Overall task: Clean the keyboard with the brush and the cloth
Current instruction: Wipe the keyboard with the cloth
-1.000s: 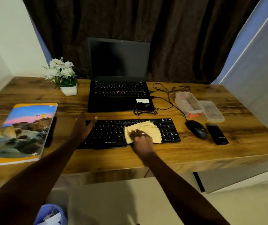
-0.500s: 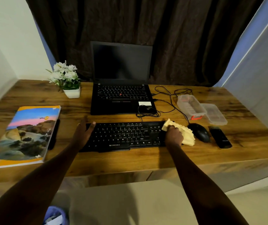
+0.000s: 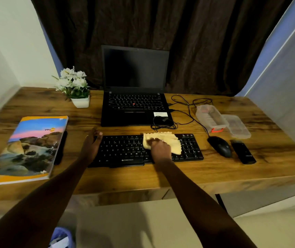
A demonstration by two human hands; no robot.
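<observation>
A black keyboard [image 3: 125,149] lies on the wooden desk [image 3: 205,170] in front of the laptop. A pale yellow cloth [image 3: 171,142] is spread over the keys right of the keyboard's middle. My right hand [image 3: 160,149] sits on the cloth's near left part, fingers curled into it and holding it against the keys. My left hand [image 3: 90,146] rests on the keyboard's left end with the fingers straight. A slim black object [image 3: 60,149] lies along the book's right edge; I cannot tell whether it is the brush.
An open laptop [image 3: 134,104] stands behind the keyboard with cables [image 3: 188,111] to its right. To the right are a black mouse [image 3: 220,146], a small black device [image 3: 243,153] and a clear plastic box [image 3: 211,119] with its lid. A book [image 3: 28,147] and flower pot [image 3: 79,102] occupy the left.
My right hand swept the cloth from mid-keyboard to its right end, then back left to where it is now. My left hand stayed at the left end.
</observation>
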